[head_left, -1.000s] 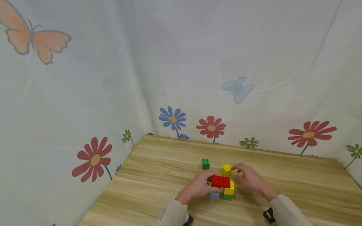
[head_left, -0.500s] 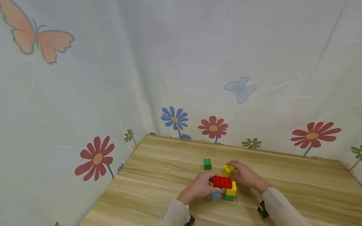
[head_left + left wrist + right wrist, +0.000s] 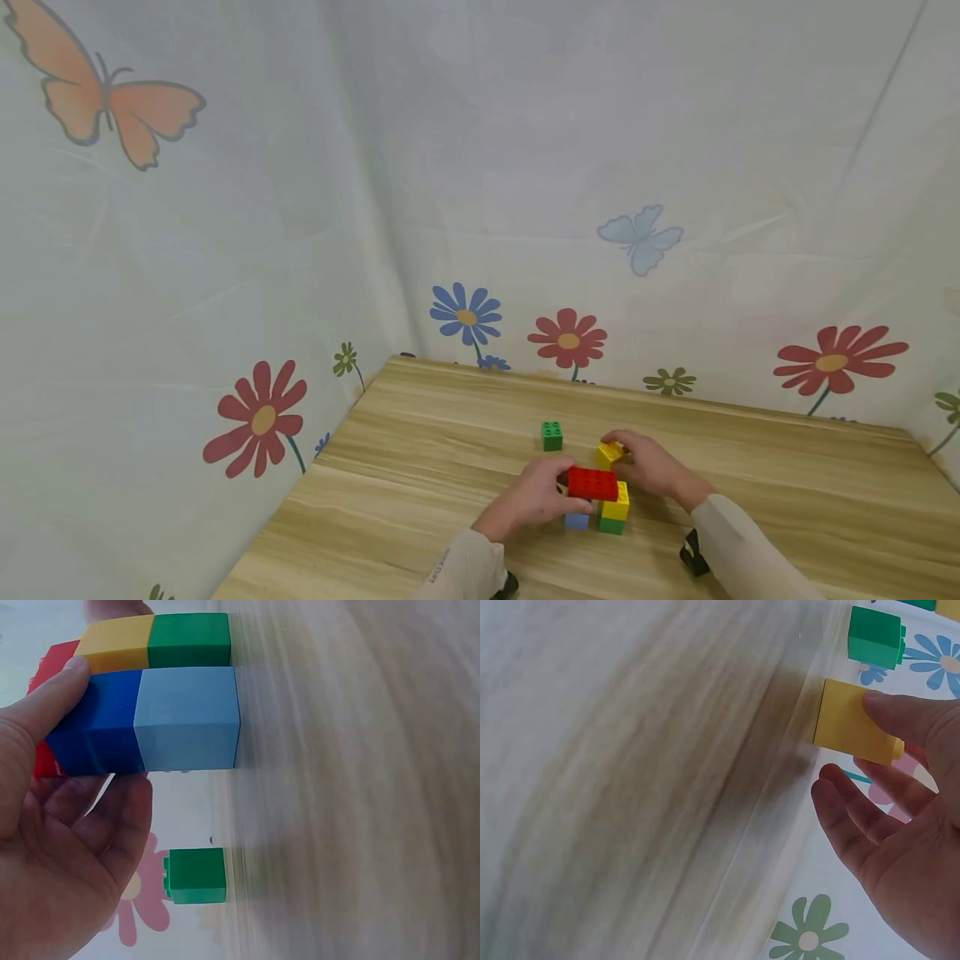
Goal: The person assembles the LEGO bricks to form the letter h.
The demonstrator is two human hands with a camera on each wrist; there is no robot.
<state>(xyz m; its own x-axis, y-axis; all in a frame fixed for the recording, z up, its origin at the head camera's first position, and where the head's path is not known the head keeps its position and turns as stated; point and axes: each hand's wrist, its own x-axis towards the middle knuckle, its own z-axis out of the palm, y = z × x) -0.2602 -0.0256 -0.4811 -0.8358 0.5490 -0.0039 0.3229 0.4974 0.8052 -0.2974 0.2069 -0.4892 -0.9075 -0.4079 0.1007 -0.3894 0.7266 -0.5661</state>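
Note:
My left hand [image 3: 534,493] grips a small bridge-like build of toy bricks. A red brick [image 3: 592,483] spans its top. Beneath the red brick stand two columns: a dark blue brick [image 3: 97,720] on a light blue brick [image 3: 187,718], and a yellow brick [image 3: 114,643] on a green brick [image 3: 190,640]. In the left wrist view, the thumb presses the dark blue brick near the red one. Behind the build, my right hand [image 3: 657,468] pinches a separate yellow brick [image 3: 853,721] between thumb and a finger; its other fingers are spread below.
A loose green brick [image 3: 552,436] stands farther back on the wooden table [image 3: 420,442], left of the separate yellow brick. A pale cloth [image 3: 495,167] printed with flowers and butterflies hangs behind the table and along its left side.
My right hand has closed in on the separate yellow brick and now pinches it. The left hand keeps its grip on the build. The whole head view has shifted slightly.

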